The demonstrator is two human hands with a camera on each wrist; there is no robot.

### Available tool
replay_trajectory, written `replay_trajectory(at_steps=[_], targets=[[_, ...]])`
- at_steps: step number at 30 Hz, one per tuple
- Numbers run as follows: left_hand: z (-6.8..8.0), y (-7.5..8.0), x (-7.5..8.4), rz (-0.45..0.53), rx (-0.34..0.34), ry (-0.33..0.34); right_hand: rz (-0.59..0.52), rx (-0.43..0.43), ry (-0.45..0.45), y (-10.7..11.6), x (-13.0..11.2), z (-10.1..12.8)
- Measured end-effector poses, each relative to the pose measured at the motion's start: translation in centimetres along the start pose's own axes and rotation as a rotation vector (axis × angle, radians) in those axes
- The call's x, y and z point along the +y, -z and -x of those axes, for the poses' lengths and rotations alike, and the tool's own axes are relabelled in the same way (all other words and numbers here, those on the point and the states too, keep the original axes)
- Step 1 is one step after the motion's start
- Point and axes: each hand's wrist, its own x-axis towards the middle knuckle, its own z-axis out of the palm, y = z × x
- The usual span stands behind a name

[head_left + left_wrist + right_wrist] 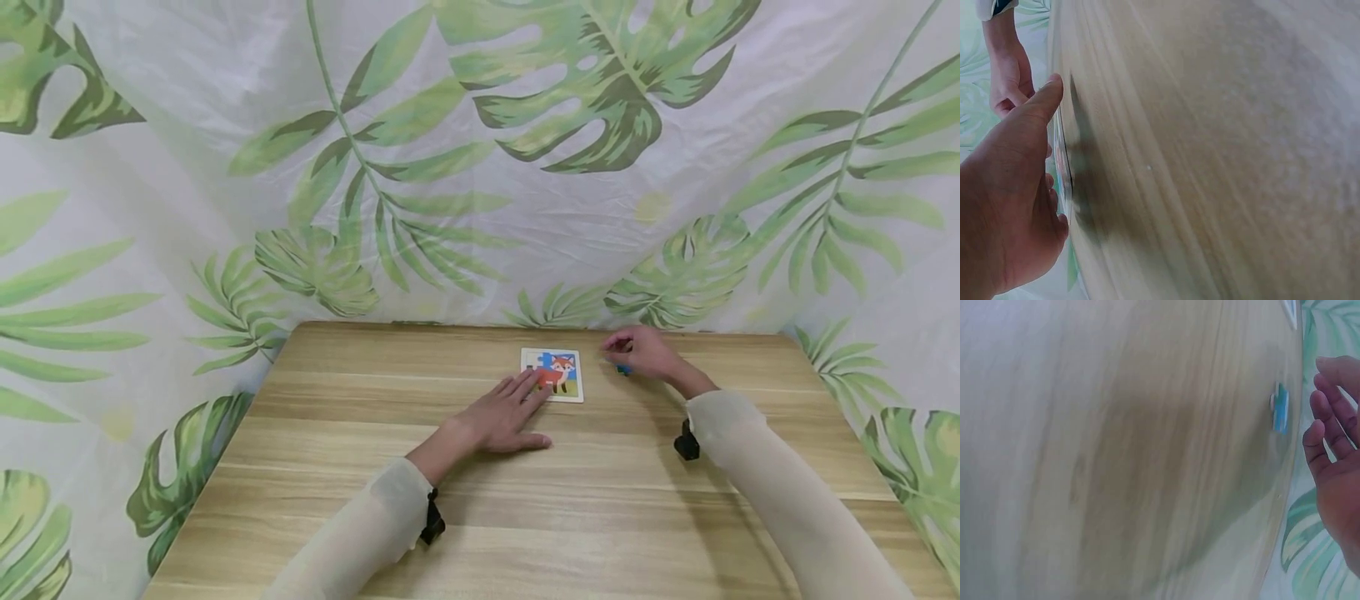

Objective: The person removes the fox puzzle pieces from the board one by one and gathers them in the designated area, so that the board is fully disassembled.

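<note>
One fox puzzle board (pixel 552 374) and one loose blue puzzle piece (pixel 623 369) are out, with two hands working around them. The left hand (pixel 507 414) lies flat with its fingers straight, the fingertips (pixel 534 382) resting on the board's near left corner and the palm on the wood just behind it. The right hand (pixel 639 351) sits just to the right of the board, fingers loosely bent over the blue piece; from the right wrist view the piece (pixel 1280 408) lies on the wood a little apart from the relaxed fingers (pixel 1324 428), which hold nothing. The two hands are apart, the board between them. Everything rests on a light wooden counter (pixel 540 500) with a streaked grain, and a white cloth printed with large green leaves (pixel 480 167) hangs behind and around it. The board is small and square with a white border, showing an orange fox on blue sky and green ground; a notch at its upper left edge is unfilled.
</note>
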Motion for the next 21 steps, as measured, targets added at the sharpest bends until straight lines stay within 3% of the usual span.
replay_trajectory(at_steps=[21], targets=[[-1.2,-0.5,0.7,-0.069,-0.003,-0.009,0.013,-0.113,0.142,-2.8,-3.5,-3.4]])
